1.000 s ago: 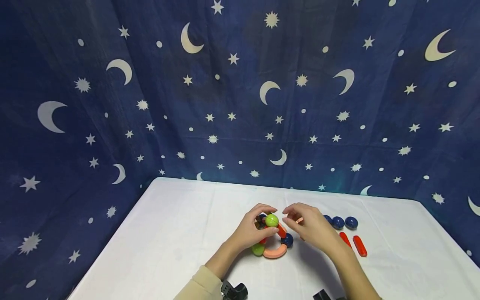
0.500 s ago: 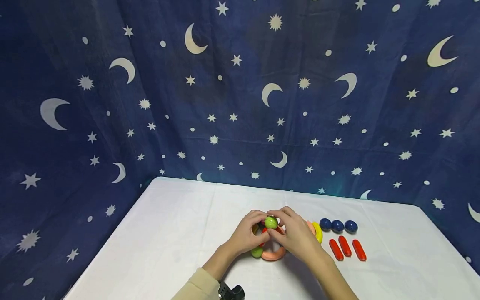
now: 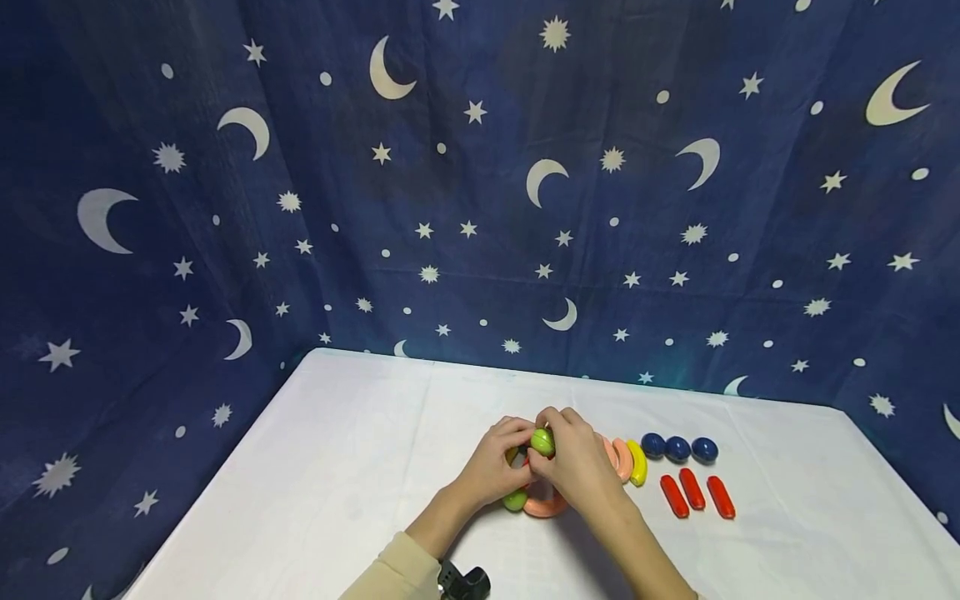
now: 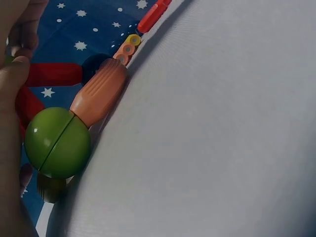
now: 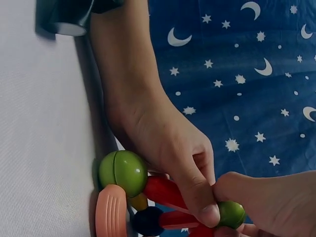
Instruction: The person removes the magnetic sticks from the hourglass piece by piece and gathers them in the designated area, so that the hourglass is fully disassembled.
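Note:
A frame of toy magnetic balls and rods stands on the white table, with a green ball (image 3: 542,442) at its top, between my hands. My left hand (image 3: 487,471) holds this top ball, its thumb by the red rods (image 5: 165,192) that rise to it. My right hand (image 3: 581,467) pinches the same ball from the right side. Another green ball (image 4: 58,143) sits at the base, joined to a curved coral piece (image 4: 101,91). A dark blue ball (image 5: 147,220) also belongs to the base. Fingers hide much of the frame.
Right of the hands lie curved coral pieces (image 3: 622,461), a yellow curved piece (image 3: 637,463), a row of dark blue balls (image 3: 677,450) and loose red rods (image 3: 692,489). A starry blue cloth (image 3: 480,200) hangs behind the white table (image 3: 375,450).
My right hand has moved left from beside the frame onto the top green ball. My left hand stays at the frame. More loose pieces on the right now show.

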A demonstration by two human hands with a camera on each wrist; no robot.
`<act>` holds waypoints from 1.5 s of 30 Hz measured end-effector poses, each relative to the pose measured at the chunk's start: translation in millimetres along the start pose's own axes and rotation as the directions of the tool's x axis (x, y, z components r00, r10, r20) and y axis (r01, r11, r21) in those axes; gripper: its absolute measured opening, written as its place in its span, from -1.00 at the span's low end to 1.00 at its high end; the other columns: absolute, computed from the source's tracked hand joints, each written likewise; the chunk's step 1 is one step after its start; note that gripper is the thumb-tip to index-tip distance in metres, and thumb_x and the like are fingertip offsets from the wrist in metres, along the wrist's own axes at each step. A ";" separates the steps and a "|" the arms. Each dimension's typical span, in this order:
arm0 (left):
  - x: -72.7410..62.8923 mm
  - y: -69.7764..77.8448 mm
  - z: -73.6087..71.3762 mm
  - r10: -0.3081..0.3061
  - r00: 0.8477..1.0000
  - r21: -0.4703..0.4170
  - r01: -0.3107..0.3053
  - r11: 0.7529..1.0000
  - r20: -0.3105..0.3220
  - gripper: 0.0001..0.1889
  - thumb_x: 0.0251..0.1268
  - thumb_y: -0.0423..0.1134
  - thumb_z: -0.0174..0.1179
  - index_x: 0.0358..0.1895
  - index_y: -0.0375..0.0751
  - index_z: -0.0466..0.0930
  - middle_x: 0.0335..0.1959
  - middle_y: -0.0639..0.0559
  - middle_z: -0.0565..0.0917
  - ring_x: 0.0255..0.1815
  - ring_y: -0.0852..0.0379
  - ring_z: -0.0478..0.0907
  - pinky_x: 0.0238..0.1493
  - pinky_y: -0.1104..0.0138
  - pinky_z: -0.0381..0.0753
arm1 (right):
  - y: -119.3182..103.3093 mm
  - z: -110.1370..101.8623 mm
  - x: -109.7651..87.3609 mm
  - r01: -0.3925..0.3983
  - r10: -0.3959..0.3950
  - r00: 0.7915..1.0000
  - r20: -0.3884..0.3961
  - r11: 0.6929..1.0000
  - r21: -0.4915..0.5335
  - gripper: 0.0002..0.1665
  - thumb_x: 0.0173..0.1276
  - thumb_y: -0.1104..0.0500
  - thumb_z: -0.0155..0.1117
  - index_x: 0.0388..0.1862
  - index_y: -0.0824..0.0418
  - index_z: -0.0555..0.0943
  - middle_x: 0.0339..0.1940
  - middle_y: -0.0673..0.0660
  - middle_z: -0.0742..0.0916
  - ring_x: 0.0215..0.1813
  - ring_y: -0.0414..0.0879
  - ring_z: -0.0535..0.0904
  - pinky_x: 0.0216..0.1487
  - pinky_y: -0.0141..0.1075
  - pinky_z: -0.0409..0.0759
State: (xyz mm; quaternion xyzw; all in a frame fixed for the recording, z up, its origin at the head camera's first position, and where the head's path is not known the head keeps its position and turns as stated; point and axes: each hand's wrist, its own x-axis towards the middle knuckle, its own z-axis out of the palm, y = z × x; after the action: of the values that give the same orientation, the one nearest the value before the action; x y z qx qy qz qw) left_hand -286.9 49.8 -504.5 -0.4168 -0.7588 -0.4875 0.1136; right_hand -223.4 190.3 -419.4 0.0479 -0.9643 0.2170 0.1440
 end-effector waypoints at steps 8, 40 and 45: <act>1.2 0.4 -0.6 -0.014 1.000 0.005 0.014 1.000 0.002 -0.60 -0.03 -0.25 0.34 -0.02 -0.17 0.66 -0.05 0.12 0.64 0.04 0.20 0.49 0.13 0.32 0.47 | -1.1 5.8 2.1 0.025 -0.027 0.999 -0.046 0.999 -0.034 -0.73 -0.09 0.17 0.37 -0.35 0.19 0.59 -0.46 0.07 0.56 -0.53 -0.17 0.37 -0.54 -0.40 0.35; -0.1 -2.9 2.5 0.014 1.000 0.005 -0.014 1.000 -0.020 -0.64 0.01 -0.21 0.38 -0.05 -0.13 0.67 -0.09 0.14 0.66 0.01 0.23 0.50 0.13 0.35 0.48 | -0.7 14.4 1.6 0.023 -0.028 0.995 -0.097 0.999 -0.047 -0.71 -0.13 0.19 0.37 -0.39 0.24 0.53 -0.50 0.07 0.52 -0.58 -0.18 0.35 -0.58 -0.43 0.34; -0.4 -3.6 2.7 0.024 0.999 -0.003 -0.025 1.000 -0.024 -0.63 0.01 -0.21 0.38 -0.04 -0.15 0.67 -0.08 0.13 0.66 0.01 0.23 0.51 0.12 0.37 0.49 | -0.3 14.5 1.5 0.026 -0.031 0.995 -0.093 0.998 -0.052 -0.71 -0.14 0.19 0.36 -0.41 0.22 0.51 -0.51 0.07 0.50 -0.59 -0.18 0.34 -0.59 -0.43 0.32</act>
State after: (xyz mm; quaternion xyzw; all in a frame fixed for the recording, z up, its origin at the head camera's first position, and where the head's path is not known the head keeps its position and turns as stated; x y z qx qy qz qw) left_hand -288.6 51.3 -508.4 -0.4203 -0.7515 -0.4922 0.1281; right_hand -228.5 183.7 -431.4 0.0479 -0.9608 0.1923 0.1937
